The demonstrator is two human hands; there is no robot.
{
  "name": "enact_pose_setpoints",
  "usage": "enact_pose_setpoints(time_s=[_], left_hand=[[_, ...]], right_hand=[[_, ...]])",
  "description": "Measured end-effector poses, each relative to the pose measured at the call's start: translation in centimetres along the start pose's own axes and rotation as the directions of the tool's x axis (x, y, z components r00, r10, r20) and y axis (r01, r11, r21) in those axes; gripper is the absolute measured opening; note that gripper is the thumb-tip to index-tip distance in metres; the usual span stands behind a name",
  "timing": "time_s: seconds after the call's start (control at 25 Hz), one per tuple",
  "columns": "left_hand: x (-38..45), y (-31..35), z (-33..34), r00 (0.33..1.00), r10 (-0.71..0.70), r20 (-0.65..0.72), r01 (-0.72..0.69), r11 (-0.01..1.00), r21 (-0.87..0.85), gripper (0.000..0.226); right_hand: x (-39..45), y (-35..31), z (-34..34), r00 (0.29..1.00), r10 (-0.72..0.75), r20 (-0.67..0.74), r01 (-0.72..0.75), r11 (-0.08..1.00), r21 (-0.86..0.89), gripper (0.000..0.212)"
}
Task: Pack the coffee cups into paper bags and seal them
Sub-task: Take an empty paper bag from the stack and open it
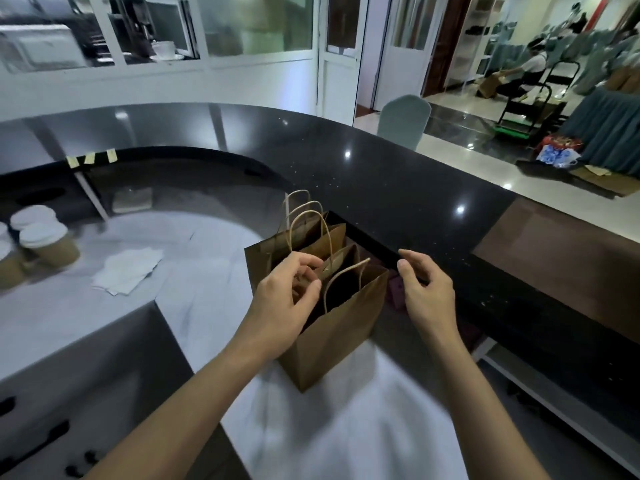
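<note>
The white tabletop [214,306] runs under a raised black ledge [398,188]. Against that ledge stand upright brown paper bags [332,337], mouths up, insides too dark to see. The left hand [287,299] pinches the nearest bag's rim; the right hand [426,289] hovers beside, fingers loosely curled, holding nothing. Lidded coffee cups [45,242] sit at the left edge, partly cut off, napkins [128,270] between.

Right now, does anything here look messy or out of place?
Mostly tidy. One oddity: the white napkins on the counter lie in a loose, skewed pile. The coffee cups stand upright with lids on, and the paper bags stand upright.
</note>
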State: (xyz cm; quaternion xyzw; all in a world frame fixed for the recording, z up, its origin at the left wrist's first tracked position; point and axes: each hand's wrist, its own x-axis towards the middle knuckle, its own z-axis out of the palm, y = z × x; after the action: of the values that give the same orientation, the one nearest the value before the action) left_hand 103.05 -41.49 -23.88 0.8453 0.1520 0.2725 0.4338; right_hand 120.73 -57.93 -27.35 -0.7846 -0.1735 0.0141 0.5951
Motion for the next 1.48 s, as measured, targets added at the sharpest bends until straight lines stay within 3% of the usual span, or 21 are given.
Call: enact_pose_setpoints(time_s=[0.24, 0.56, 0.76, 0.92, 1.0, 1.16, 1.32, 1.48], left_hand=[[-1.6, -1.9, -0.1, 0.996, -0.072, 0.058, 0.051, 0.953, 0.298, 0.019], [-3.4, -3.1, -0.2, 0.997, -0.078, 0.017, 0.066, 0.927, 0.368, 0.025], [-3.8, -3.9, -1.0, 0.998, -0.048, -0.027, 0.055, 0.894, 0.445, 0.015], [-3.9, -4.5, -1.7, 0.985, -0.07, -0.16, 0.138, 0.873, 0.467, 0.01], [-4.1, -5.0, -1.8, 0.989, -0.054, -0.136, 0.117, 0.848, 0.516, 0.016], [-4.6, -5.2, -1.9, 0.998, -0.049, -0.05, 0.069, 0.826, 0.56, 0.017], [-5.0, -5.3, -2.2, 0.996, -0.084, -0.009, 0.071, 0.771, 0.633, 0.016], [-5.6, -5.2, -2.6, 0.979, -0.203, -0.01, 0.165, 0.767, 0.62, 0.037]], right_hand=[[0.0, 0.0, 1.5, 0.99, 0.008, 0.143, -0.001, 0.999, -0.054, 0.018], [-1.2, 0.1, 0.4, 0.978, 0.035, 0.205, 0.012, 0.974, -0.225, 0.016], [-2.3, -0.3, -0.3, 0.972, -0.001, 0.236, 0.066, 0.961, -0.268, 0.011], [-2.8, -0.9, 0.0, 0.944, 0.02, 0.33, 0.098, 0.936, -0.337, 0.032], [-2.8, -1.4, 0.2, 0.93, 0.039, 0.367, 0.115, 0.915, -0.388, 0.036], [-3.4, -1.8, 0.7, 0.888, 0.075, 0.455, 0.168, 0.866, -0.471, 0.017], [-4.6, -1.3, 0.6, 0.921, 0.111, 0.374, 0.106, 0.852, -0.513, 0.025], [-5.6, -1.2, 0.0, 0.941, 0.156, 0.3, 0.023, 0.855, -0.518, 0.041]])
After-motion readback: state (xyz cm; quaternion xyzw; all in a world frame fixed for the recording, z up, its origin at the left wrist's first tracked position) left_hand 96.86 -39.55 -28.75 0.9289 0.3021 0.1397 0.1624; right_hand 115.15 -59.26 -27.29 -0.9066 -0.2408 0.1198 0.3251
